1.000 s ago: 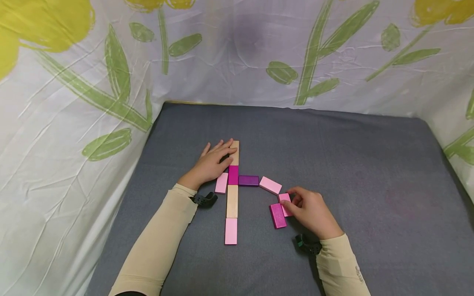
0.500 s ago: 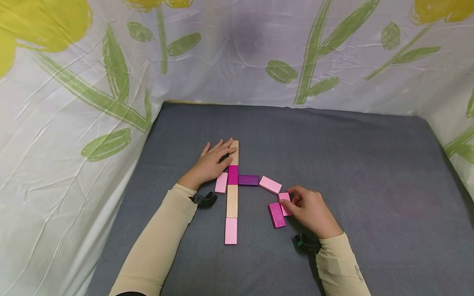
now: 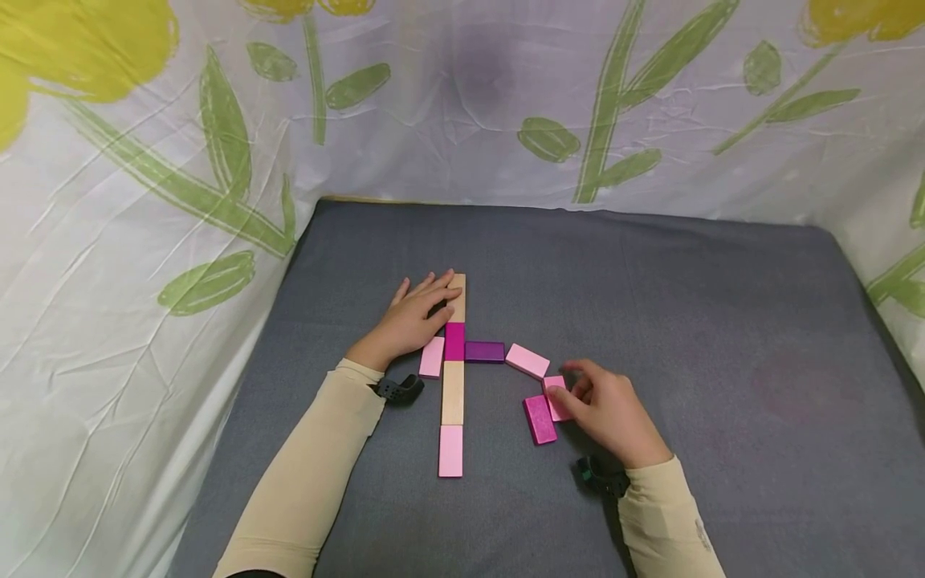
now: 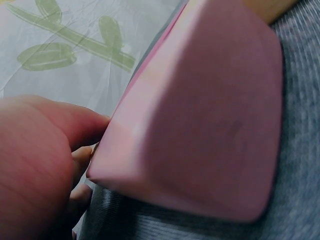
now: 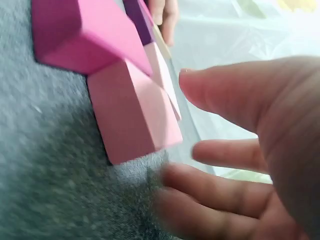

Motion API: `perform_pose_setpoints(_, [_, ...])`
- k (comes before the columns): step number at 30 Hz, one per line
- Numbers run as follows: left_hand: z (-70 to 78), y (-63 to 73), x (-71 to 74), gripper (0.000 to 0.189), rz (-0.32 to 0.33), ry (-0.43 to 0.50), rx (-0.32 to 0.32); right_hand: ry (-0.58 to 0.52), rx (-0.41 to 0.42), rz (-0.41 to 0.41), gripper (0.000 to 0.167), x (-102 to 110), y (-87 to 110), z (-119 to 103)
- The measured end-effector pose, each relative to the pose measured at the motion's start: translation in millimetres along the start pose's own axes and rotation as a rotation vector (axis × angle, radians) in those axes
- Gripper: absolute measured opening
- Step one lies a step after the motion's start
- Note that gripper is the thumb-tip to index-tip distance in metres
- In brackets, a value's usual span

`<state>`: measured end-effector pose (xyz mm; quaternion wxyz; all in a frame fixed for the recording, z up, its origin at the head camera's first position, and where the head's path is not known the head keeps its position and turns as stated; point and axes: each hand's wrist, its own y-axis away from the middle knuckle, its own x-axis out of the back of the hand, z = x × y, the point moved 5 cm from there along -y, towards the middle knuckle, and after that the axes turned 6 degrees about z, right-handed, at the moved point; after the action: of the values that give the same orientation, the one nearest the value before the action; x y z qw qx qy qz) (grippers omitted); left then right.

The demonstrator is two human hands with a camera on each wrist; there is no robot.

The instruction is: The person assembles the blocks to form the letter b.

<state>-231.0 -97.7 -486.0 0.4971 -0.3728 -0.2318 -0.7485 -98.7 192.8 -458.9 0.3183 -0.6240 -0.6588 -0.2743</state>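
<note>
My left hand [image 3: 412, 321] lies with spread fingers over the far bare-wood block [image 3: 459, 311], the top of a straight column. Below it in the column come a magenta block [image 3: 454, 342], another wooden block [image 3: 453, 393] and a pale pink block [image 3: 450, 451]. Beside my left wrist leans a second pale pink block [image 3: 431, 358], large in the left wrist view. My right hand [image 3: 610, 417] hovers round a pink block [image 3: 553, 387]; in the right wrist view its thumb [image 5: 220, 92] and fingers stand apart from that block. A deeper pink block [image 3: 539, 420] lies against its left side.
A purple block [image 3: 485, 352] and an angled pale pink block [image 3: 527, 361] link the column to the pink pair on the right. All lie on a grey cloth-covered table [image 3: 686, 305]. A white curtain with painted flowers [image 3: 462, 96] rises behind and at the sides.
My right hand's index finger and thumb have eased slightly away from the pink block, which stays in place. My left hand has stayed still.
</note>
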Motion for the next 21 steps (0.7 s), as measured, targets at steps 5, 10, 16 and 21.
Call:
perform_pose_setpoints(5, [-0.2, 0.7, -0.4, 0.047, -0.005, 0.0, 0.005, 0.087, -0.073, 0.076, 0.052, 6, 14.0, -7])
perform_pose_setpoints(10, [0.0, 0.0, -0.9, 0.047, -0.005, 0.005, 0.001, 0.111, -0.119, 0.107, 0.047, 1, 38.0, -16])
perform_pose_setpoints(16, [-1.8, -1.4, -1.6, 0.047, -0.005, 0.005, 0.0, 0.138, 0.008, 0.142, 0.032, -15, 62.3, -26])
perform_pose_setpoints(21, [-1.6, -0.7, -1.6, 0.047, -0.011, 0.009, 0.005, 0.151, 0.125, 0.203, 0.039, -22, 72.6, -29])
